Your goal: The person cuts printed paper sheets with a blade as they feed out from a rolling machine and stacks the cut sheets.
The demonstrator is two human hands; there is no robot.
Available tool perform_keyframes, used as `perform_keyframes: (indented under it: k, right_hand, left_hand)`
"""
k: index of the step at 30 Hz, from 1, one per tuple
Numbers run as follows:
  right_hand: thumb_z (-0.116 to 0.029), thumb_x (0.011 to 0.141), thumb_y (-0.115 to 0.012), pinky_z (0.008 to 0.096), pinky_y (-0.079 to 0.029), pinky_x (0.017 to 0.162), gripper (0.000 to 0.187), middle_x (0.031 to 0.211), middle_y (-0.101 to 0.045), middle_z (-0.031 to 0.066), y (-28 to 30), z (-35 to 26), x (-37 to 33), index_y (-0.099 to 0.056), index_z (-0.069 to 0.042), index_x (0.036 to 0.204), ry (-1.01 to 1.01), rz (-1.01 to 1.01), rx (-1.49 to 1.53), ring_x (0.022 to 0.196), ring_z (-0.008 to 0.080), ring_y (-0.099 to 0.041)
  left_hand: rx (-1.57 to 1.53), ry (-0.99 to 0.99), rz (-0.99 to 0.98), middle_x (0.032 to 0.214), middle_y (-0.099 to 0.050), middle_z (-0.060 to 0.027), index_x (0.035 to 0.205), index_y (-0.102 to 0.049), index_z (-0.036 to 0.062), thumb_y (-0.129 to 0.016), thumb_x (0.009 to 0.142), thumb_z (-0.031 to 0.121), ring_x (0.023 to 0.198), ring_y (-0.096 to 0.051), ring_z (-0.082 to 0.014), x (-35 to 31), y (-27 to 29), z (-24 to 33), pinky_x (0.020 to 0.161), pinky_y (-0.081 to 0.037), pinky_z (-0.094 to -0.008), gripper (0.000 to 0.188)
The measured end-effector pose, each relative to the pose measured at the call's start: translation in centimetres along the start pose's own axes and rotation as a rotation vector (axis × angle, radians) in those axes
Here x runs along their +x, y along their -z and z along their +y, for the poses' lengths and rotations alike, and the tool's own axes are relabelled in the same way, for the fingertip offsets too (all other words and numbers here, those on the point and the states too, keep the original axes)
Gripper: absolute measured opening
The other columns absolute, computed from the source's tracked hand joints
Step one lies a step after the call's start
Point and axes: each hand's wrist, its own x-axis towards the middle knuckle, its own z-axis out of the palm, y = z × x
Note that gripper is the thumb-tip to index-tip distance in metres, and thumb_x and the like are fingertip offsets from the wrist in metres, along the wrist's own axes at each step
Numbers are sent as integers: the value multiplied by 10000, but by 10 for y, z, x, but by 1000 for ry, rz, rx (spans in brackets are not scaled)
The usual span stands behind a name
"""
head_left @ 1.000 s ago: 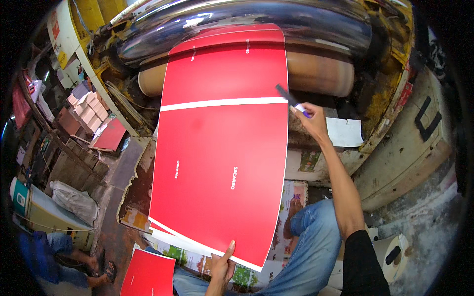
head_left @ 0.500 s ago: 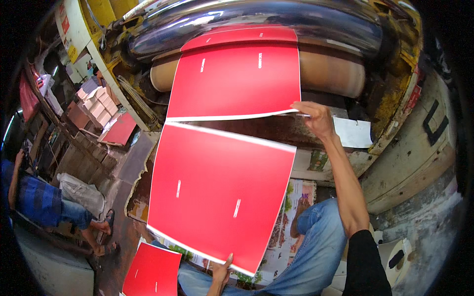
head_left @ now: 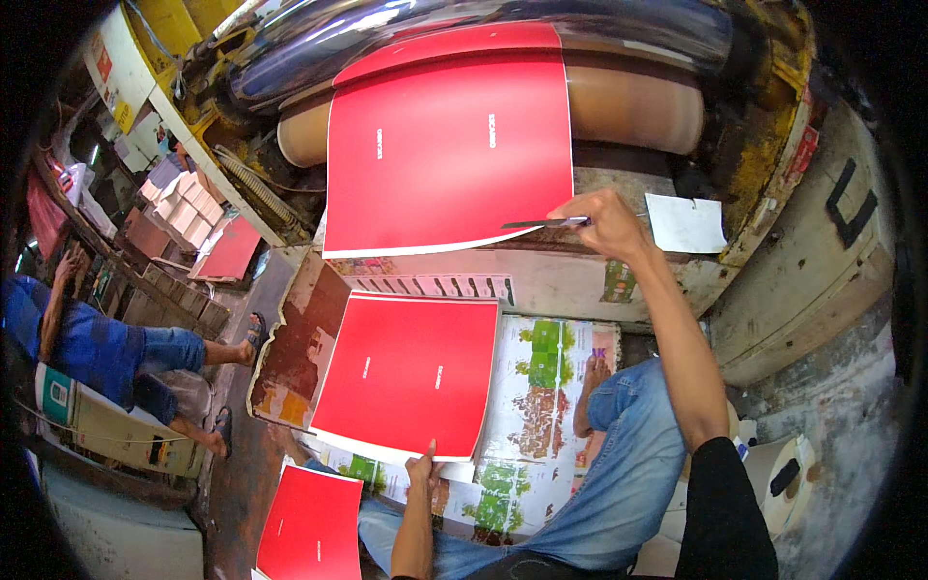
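Note:
A long red sheet with a white border comes down over the rollers, its front edge hanging free toward me. My right hand is closed around a thin-bladed knife, with the blade against the front right corner of that sheet. Lower down, a separate red sheet lies between my legs with white sheet edges showing around it. The fingers of my left hand pinch its near edge, thumb on top. Another red sheet rests by my left leg.
A shiny metal roller and a tan roller span the yellow-framed machine. A white paper lies on its ledge at right. Printed sheets cover the surface below. At left, a person in blue is near stacked boxes.
The lower red sheet has dropped away from the upper one and now lies flat, with my left hand still on it. The upper sheet's edge has come slightly nearer. The person at left has shifted.

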Motion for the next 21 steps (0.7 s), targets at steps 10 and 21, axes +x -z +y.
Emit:
perform_keyframes:
  k: [10,21]
  right_hand:
    - [55,634,-630,370,-542,712,320,838,-677,198,-5,-8,-4,-720,-31,929,-42,-219,-44,752,259,-701]
    - [-168,728,-778,308,-468,459,225,520,-601,102,6,-55,-4,-689,34,775,-111,-778,255,481,178,-625]
  left_hand:
    - [1077,-361,420,1267,-150,-394,1336,-4,-188,-897,465,561,1136,-181,-551,-6,-48,-18,878,-388,-619,1455]
    - [1294,-330,248,1470,73,-403,1462,99,-44,-839,569,548,1355,107,-586,-49,-95,-6,1062,-46,-712,1424]
